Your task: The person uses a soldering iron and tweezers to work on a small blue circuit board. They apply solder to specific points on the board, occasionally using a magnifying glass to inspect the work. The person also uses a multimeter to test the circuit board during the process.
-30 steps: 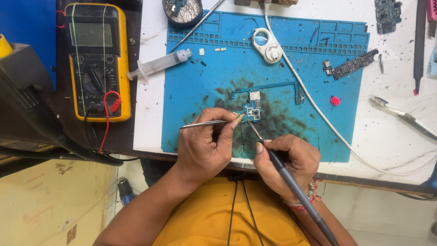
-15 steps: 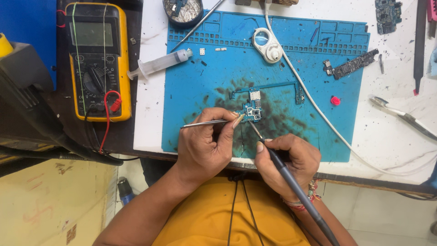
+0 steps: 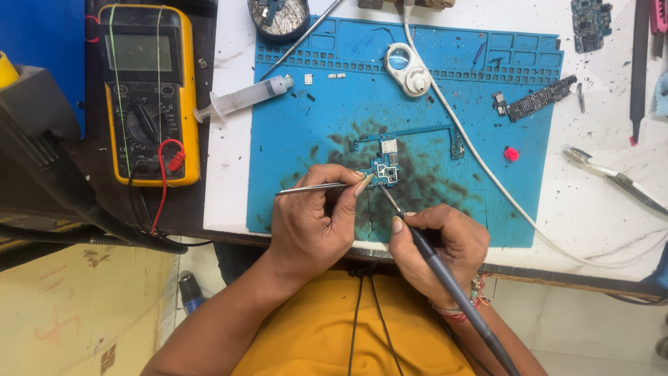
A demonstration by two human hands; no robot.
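Note:
A small blue circuit board [image 3: 387, 167] lies on a stained blue work mat [image 3: 327, 118]. My left hand [image 3: 313, 226] grips metal tweezers [image 3: 309, 188] whose tips rest at the board's left edge. My right hand [image 3: 438, 244] holds a grey soldering iron [image 3: 445, 278] like a pen, its thin tip touching the board from below. The iron's cord runs down past my wrist and out of the picture.
A yellow multimeter [image 3: 147, 90] with a red lead sits at the left. A syringe [image 3: 243, 97], a white round loupe [image 3: 408, 69], a white cable [image 3: 487, 174], a narrow circuit board [image 3: 536, 97], a red cap [image 3: 511, 154] and spare tweezers [image 3: 612, 177] lie around.

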